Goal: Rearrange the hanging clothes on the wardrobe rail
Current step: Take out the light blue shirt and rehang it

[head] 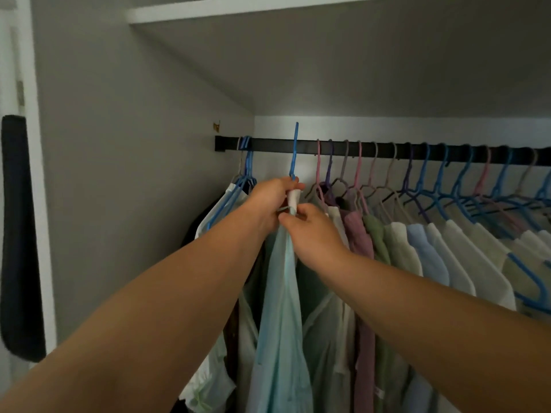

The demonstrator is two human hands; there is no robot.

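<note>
Both hands gripped the pale aqua shirt's collar [287, 222] — left hand [272, 201], right hand [310, 231] — its blue plastic hanger hook [295, 150] upright, poking above the black rail [387, 150].

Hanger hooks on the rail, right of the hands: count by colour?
Blue hooks: 5 (last one cut by the frame edge)
Purple hooks: 2
Pink or grey hooks: 7 (dim light, hard to split)
Total: 14
</note>
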